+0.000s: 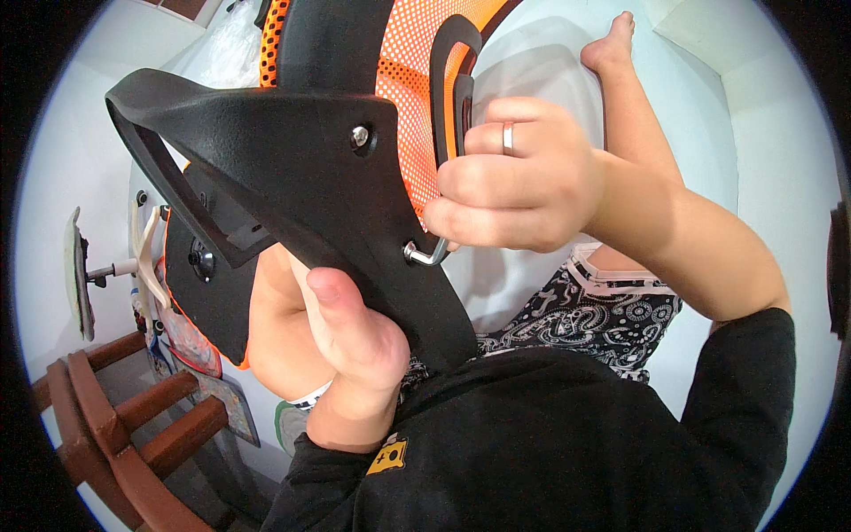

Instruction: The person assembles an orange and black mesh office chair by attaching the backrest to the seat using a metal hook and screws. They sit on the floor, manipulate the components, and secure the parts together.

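A black plastic armrest (310,186) with an open loop lies in front of me, beside an orange mesh chair backrest (409,146) with a black frame. One silver bolt (359,136) sits in its upper hole. At the lower hole, the short end of a silver hex key (432,258) meets the fastener. My right hand (523,182) is closed in a fist around the key's long end, which it mostly hides. My left hand (368,341) grips the armrest's lower edge; its thumb points up, and the fingers are hidden behind the plastic.
A black panel with an orange edge (206,288) lies left of my bent leg. Brown wooden rails (160,417) stand at the lower left. Clear plastic wrapping (235,53) lies at the far left. My bare foot (613,44) rests on the pale floor at the far right.
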A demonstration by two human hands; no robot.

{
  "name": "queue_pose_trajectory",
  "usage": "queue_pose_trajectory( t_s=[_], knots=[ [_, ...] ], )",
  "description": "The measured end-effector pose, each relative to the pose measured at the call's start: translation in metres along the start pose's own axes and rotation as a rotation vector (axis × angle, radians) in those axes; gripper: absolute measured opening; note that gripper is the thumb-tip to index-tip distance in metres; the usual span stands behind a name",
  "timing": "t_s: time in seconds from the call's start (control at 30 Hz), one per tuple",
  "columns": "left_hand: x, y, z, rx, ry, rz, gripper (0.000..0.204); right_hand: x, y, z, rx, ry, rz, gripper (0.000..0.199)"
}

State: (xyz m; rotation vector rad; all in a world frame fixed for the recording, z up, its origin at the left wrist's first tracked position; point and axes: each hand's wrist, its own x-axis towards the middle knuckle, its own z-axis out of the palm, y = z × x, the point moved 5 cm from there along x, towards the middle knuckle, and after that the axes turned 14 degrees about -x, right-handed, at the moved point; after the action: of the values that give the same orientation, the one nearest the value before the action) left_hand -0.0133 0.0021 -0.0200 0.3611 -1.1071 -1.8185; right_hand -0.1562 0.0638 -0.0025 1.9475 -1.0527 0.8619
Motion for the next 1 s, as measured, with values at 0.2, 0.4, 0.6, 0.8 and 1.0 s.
queue_pose_trajectory(
  t_s=[0.2,0.4,0.6,0.8,1.0],
  knots=[
    [-0.002,-0.001,-0.009,0.156,0.136,0.011,0.062,-0.025,-0.023,0.016,0.248,0.019,0.520,0.023],
    [-0.003,0.002,-0.007,0.157,0.056,0.052,0.061,-0.026,-0.055,0.016,0.471,0.047,1.062,0.011],
    [0.002,0.005,0.007,-0.027,0.356,-0.010,0.061,-0.031,-0.040,0.015,0.283,-0.003,0.739,0.014],
    [-0.001,0.000,-0.012,-0.071,-0.145,0.047,0.061,-0.028,-0.034,0.007,0.160,-0.073,0.519,0.017],
    [-0.002,-0.002,-0.009,0.101,0.030,0.052,0.063,-0.030,-0.033,0.003,0.322,-0.199,0.658,0.014]
  ],
)
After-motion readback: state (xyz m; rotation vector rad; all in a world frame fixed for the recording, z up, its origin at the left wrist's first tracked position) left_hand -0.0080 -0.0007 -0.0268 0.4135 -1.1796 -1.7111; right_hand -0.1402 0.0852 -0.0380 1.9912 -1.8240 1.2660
